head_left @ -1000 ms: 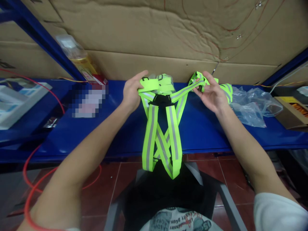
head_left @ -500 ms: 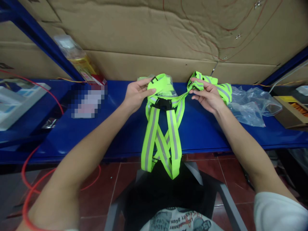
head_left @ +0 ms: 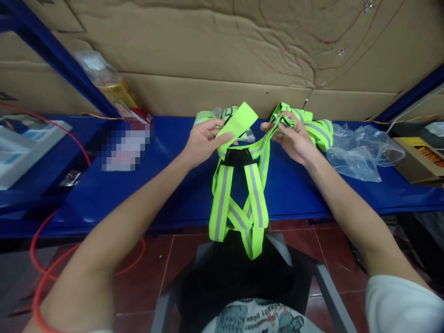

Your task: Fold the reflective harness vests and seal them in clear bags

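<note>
A neon yellow-green reflective vest (head_left: 256,199), made of straps with grey stripes, hangs from my hands over the front edge of the blue table (head_left: 145,185). My left hand (head_left: 205,142) pinches one wide strap between thumb and fingers, its flat end pointing up to the right. In my right hand (head_left: 294,138) a folded part of the same vest's straps is gripped. A black piece (head_left: 237,157) joins the straps between the hands. Behind my left hand lies a clear plastic package with more yellow-green material, partly hidden. Another bundle of reflective straps (head_left: 321,132) rests behind my right hand.
Crumpled clear plastic bags (head_left: 360,150) lie to the right, beside an open cardboard box (head_left: 419,159). A bottle with a yellow label (head_left: 113,88) stands at the back left. A red hose (head_left: 34,259) loops at the lower left. Cardboard (head_left: 194,55) lines the back.
The strap end in my left hand has swung from a curled loop to pointing up and right. Both hands keep hold of the vest, and its hanging straps have shifted slightly right.
</note>
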A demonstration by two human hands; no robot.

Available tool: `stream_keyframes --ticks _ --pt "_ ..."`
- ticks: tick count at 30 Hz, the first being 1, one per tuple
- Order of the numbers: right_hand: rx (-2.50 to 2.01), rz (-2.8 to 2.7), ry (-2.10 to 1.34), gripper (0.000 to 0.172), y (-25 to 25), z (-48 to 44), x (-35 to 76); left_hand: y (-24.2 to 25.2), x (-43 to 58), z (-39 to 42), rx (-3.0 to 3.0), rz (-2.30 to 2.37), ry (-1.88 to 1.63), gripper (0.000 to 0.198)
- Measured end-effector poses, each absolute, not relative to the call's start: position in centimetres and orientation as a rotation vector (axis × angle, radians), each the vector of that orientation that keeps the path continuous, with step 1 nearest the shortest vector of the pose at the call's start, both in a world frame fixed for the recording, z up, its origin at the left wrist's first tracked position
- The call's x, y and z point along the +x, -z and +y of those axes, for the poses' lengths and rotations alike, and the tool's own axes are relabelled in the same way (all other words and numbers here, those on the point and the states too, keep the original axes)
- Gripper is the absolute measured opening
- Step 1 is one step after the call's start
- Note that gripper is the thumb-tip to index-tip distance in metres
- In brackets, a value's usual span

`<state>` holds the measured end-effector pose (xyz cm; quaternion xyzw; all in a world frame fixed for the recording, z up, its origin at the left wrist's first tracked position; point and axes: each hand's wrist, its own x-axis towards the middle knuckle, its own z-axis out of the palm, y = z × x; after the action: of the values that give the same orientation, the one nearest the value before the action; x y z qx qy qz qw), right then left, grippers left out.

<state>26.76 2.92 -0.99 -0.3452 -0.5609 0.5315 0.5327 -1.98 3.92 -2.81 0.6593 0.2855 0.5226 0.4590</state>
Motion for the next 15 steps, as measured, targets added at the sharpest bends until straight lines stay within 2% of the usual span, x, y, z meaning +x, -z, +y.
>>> stream_keyframes --ticks 7,15 --pt "-0.752 -1.34 -1.407 0.055 1.4 2.1 25.0 2.7 -0.3 2.0 1.545 0.671 -1.215 0.052" --pt "-0.711 -1.339 -1.548 0.064 1.2 1.6 25.0 3.9 -0.2 2.9 1.522 0.684 -1.27 0.052"
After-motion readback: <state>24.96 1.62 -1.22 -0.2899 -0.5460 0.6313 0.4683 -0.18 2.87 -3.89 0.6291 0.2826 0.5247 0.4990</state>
